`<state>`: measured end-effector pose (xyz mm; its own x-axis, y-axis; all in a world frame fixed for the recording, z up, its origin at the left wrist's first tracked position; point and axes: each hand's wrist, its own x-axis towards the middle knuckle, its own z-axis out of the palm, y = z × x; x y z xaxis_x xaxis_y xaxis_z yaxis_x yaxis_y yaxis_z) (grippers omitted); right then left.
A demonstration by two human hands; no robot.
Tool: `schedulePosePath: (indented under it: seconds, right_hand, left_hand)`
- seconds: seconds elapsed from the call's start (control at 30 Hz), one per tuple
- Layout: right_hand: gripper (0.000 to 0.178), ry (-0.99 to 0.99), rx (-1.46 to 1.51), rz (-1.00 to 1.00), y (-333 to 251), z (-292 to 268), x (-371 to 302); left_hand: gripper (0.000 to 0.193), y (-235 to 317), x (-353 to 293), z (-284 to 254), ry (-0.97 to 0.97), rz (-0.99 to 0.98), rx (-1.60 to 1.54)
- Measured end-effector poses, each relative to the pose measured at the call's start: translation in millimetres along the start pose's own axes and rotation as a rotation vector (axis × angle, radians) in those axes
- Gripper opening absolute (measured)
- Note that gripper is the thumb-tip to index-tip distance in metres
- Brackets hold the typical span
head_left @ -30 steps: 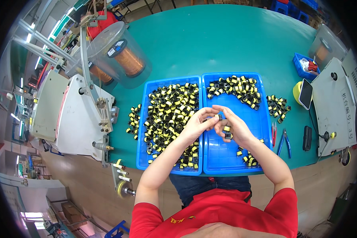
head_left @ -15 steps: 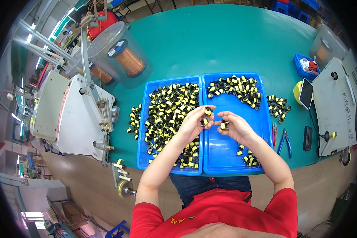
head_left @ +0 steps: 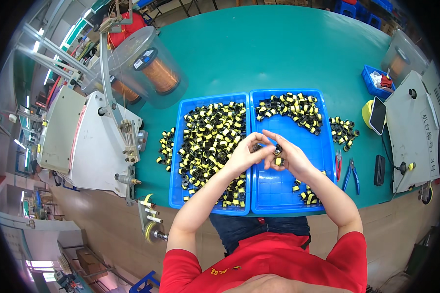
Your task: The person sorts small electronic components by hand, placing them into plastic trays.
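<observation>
Far left, at 9 o'clock: white winding machine [head_left: 90, 141], with clear-covered copper wire spools [head_left: 154, 73] behind it at 10. Loose yellow-black transformer cores [head_left: 165, 146] sit on the green bench just left of the left blue tray [head_left: 181, 193], which is packed w/ more of them.

My left hand [head_left: 244, 155] is over the seam btwn trays, thumb & fingertips pinched toward my right hand [head_left: 288, 158]. The two meet at centre, nearly touching. Right fingers are closed on a small yellow-black core [head_left: 277, 155], held above the right blue tray [head_left: 278, 195]; can't tell if left also grips a piece. That tray is mostly bare, w/ cores heaped at its 12 and a few at 5.

At 3 o'clock: small pile of cores [head_left: 343, 129], red snips & blue pliers [head_left: 351, 173], yellow tape roll [head_left: 369, 113].

Risk, I reckon: the core's tiny, grip is fingertip only. A slip during the hand-to-hand pass drops it into the wrong tray, mixing batches.
</observation>
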<state>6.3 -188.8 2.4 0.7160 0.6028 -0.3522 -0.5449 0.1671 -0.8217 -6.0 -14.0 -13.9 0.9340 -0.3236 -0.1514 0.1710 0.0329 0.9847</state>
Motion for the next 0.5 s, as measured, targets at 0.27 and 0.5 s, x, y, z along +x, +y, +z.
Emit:
schedulePosePath:
  seconds: [0.27,0.5]
  right_hand:
    - [0.044,-0.011,0.086,-0.002,6,-11,4]
    - [0.030,0.164,0.109,-0.152,17,-13,11]
  left_hand:
    - [0.033,2,0,-3,-0.058,-0.062,-0.219]
    - [0.038,5,2,-13,-0.020,-0.050,-0.467]
